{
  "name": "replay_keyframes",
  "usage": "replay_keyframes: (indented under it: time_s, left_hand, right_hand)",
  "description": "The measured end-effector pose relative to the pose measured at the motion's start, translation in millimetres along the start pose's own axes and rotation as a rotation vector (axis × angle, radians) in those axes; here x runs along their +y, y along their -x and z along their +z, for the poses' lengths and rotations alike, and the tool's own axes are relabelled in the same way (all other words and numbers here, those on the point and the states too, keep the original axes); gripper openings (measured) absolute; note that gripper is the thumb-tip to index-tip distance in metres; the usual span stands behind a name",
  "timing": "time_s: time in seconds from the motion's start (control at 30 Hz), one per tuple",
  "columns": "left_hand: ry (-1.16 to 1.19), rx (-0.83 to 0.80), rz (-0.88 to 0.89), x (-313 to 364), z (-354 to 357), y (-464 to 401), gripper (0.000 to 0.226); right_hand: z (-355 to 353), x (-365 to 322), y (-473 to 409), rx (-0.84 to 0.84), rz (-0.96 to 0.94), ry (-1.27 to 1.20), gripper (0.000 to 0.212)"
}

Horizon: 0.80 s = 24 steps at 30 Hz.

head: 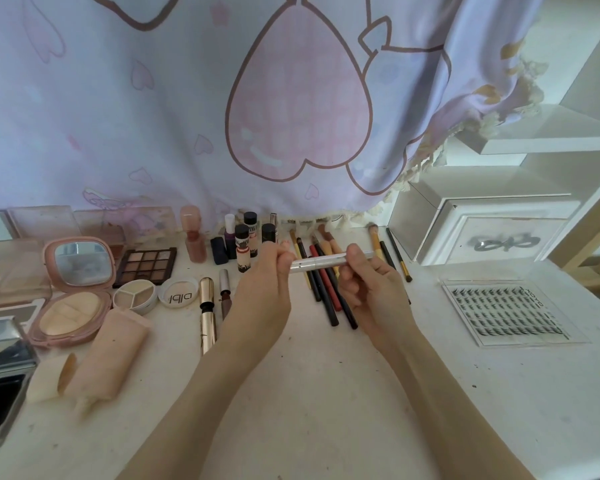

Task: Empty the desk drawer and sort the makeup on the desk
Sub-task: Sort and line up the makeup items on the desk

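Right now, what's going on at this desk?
A person holds a silvery tube level above the desk, left hand gripping one end and right hand the other. Below it lie pencils. Small bottles stand behind, an open compact and eyeshadow palette sit to the left, and a lash tray lies to the right.

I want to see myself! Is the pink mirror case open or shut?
Open. The pink compact lies on the desk with its lid tipped back, so the mirror and the pale powder both show.
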<state>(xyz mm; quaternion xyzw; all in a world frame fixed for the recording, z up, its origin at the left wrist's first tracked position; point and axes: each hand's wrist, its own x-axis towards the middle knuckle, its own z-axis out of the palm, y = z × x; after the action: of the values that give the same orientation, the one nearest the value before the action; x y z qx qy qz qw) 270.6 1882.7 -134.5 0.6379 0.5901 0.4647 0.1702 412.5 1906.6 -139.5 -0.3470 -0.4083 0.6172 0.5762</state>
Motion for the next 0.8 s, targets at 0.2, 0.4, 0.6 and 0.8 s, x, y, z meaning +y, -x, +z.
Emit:
replay_keyframes:
  time_s: [0.2, 0.4, 0.6, 0.8]
  left_hand:
    - [0.184, -0.034, -0.09, -13, 0, -5, 0.025]
    - [0.223, -0.019, -0.086, -11, -5, -6, 0.029]
    - [-0.38, -0.016, 0.215, -16, -8, -5, 0.015]
    - [0.101, -0.083, -0.219, -12, -8, -10, 0.042]
  right_hand:
    - [-1, 0, 2, -0.088, -0.131, 0.144, 0.016]
    - [-3, -1, 4, -0.126, -0.151, 0.2, 0.023]
    - [-2, -1, 6, -0.141, -0.144, 0.235, 0.031]
    - [-3, -1, 6, -0.248, -0.202, 0.337, 0.021]
